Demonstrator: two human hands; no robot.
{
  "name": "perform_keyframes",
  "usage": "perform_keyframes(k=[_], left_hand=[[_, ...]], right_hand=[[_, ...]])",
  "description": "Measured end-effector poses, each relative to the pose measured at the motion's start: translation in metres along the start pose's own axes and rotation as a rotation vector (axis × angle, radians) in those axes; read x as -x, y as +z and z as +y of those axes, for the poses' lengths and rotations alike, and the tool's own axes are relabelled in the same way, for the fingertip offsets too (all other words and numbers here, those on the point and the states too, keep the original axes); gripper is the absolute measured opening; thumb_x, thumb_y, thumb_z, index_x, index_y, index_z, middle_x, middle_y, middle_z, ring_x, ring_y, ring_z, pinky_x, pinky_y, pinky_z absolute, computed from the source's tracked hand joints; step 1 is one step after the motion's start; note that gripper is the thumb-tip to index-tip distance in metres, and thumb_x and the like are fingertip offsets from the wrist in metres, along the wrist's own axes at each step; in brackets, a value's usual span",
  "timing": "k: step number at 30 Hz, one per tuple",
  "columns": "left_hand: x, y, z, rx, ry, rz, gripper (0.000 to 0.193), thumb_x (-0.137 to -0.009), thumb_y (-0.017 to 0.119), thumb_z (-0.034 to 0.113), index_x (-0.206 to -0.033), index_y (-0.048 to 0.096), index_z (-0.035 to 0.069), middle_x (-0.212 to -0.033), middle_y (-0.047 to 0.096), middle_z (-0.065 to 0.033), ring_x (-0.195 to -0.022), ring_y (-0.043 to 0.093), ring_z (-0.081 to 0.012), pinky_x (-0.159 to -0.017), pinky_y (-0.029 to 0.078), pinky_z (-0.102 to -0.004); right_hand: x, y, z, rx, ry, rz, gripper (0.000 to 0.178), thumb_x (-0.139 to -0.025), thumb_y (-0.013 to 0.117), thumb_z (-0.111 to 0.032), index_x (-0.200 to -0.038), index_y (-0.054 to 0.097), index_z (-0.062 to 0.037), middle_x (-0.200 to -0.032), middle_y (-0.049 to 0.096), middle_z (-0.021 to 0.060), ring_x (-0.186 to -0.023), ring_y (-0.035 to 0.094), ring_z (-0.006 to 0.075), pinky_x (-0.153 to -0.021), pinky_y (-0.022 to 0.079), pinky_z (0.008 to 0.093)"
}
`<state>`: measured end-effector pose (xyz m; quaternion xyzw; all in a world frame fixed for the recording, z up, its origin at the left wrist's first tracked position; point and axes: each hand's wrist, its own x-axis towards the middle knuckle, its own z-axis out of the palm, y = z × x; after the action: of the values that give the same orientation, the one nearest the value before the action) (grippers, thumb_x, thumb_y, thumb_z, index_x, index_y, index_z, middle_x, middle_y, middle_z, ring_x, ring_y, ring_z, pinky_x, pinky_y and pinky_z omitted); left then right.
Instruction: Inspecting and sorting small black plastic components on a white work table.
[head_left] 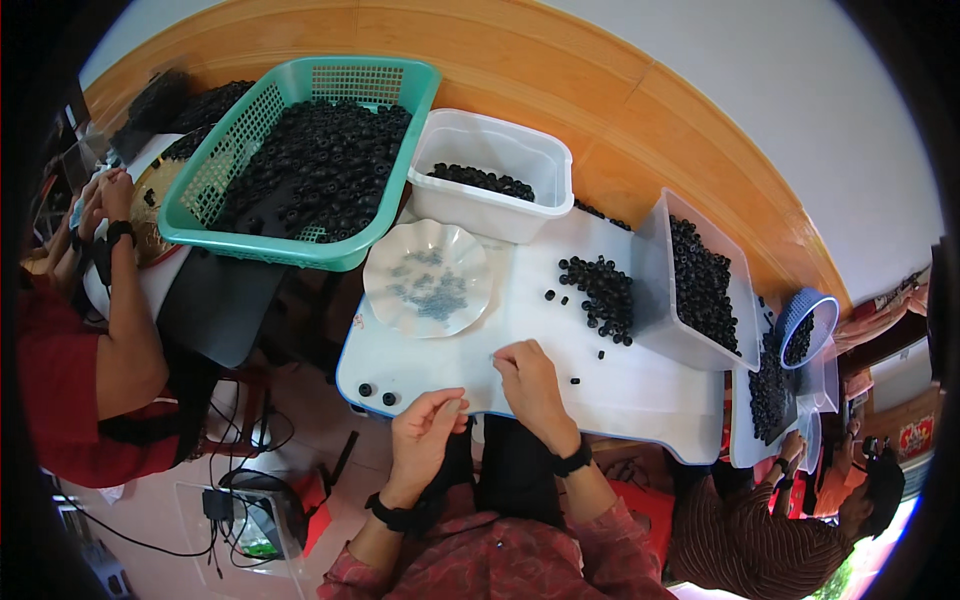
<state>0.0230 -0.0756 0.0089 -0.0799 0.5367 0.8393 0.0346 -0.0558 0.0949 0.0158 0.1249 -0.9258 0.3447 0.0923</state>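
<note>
My left hand (426,445) is held over the table's near edge, thumb and fingers pinched together. Whatever is between its fingertips is too small to make out. Further forward and to the right, my right hand (534,390) is closed in a pinch above the white table (470,370); a tiny pale bit may show at its fingertips. Beyond my hands sits a white wavy-rimmed plate (385,268) with many small clear bluish pieces (432,290) on it. Two black ring-shaped parts (377,394) lie left of my left hand. A loose pile of black parts (605,295) lies to the right.
A green basket (425,100) full of black parts stands at the back left, beside a white tub (490,212). A translucent bin (665,325) of black parts and a blue basket (808,305) are at right. Co-workers sit left (90,400) and right (750,540). Cables (215,535) trail on the floor.
</note>
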Motion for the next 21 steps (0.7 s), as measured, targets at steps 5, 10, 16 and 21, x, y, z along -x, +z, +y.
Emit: perform_keyframes(k=[5,10,16,21], left_hand=[[-0.015,0.016,0.003,-0.183,0.297,-0.169,0.030,-0.093,0.056,-0.003,-0.122,0.061,0.001,-0.103,0.060,-0.0070,-0.087,0.060,-0.0110,-0.076,0.054,-0.0232],[-0.016,0.019,-0.007,-0.338,0.310,-0.287,0.026,-0.089,0.057,-0.007,-0.111,0.068,0.002,-0.100,0.059,-0.0091,-0.082,0.061,-0.0141,-0.069,0.053,-0.0237],[-0.020,0.027,-0.007,-0.294,0.288,-0.303,0.018,-0.090,0.059,-0.005,-0.106,0.068,-0.001,-0.098,0.059,-0.0086,-0.076,0.063,-0.0125,-0.066,0.054,-0.0231],[-0.023,0.037,-0.010,-0.260,0.218,-0.263,0.011,-0.091,0.059,-0.004,-0.100,0.066,-0.003,-0.096,0.060,-0.0074,-0.074,0.062,-0.0117,-0.065,0.053,-0.0229]], right_hand=[[0.031,-0.025,-0.017,-0.621,0.504,-0.247,0.013,-0.094,0.058,-0.008,-0.101,0.062,0.0025,-0.081,0.065,0.0059,-0.066,0.059,0.0084,-0.059,0.047,0.0211],[0.053,-0.033,-0.016,-0.837,0.536,-0.305,0.011,-0.096,0.056,-0.006,-0.102,0.062,0.0012,-0.082,0.064,0.0039,-0.067,0.059,0.0075,-0.060,0.048,0.0200],[0.060,-0.038,-0.014,-0.899,0.519,-0.247,0.012,-0.096,0.057,-0.007,-0.103,0.062,0.0007,-0.082,0.064,0.0038,-0.067,0.058,0.0077,-0.060,0.048,0.0207],[0.064,-0.035,-0.009,-1.015,0.575,-0.187,0.016,-0.097,0.058,-0.013,-0.105,0.062,0.0006,-0.082,0.064,0.0032,-0.065,0.058,0.0072,-0.057,0.047,0.0201]])
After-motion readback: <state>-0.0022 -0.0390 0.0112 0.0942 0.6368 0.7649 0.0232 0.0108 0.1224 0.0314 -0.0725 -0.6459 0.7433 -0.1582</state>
